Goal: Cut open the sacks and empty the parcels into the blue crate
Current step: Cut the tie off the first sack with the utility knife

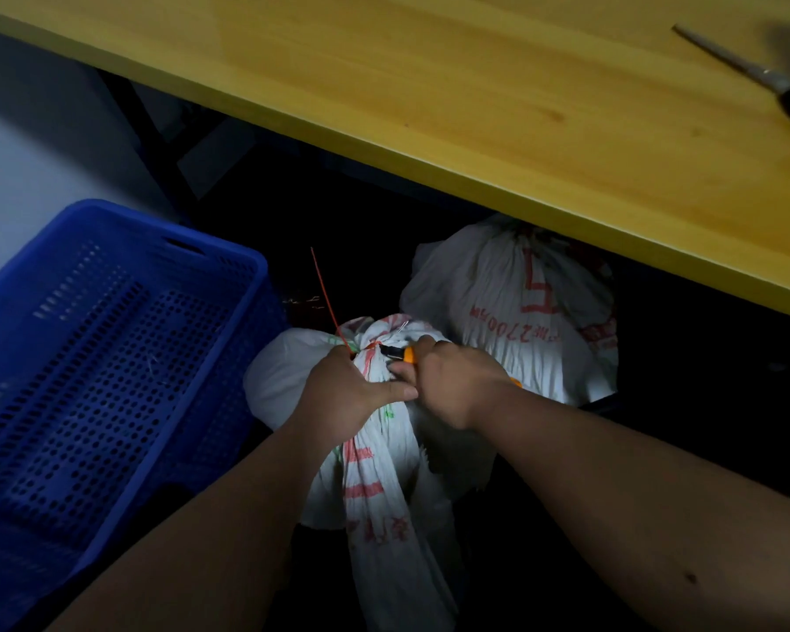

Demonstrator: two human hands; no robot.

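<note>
A white woven sack (379, 490) with red print stands on the dark floor, its neck tied by a red cable tie (327, 296). My left hand (345, 394) grips the gathered neck just below the tie. My right hand (452, 385) holds an orange-and-black cutter (400, 352) with its tip at the tie. The blue perforated crate (110, 358) sits at the left, beside the sack; no parcels show inside it. A second tied white sack (516, 307) stands behind, partly under the table.
A yellow wooden table (475, 107) overhangs the sacks. Scissors (758, 77) lie on its far right, blurred. Dark table legs stand at the back left, beside a pale floor area. The space under the table is very dark.
</note>
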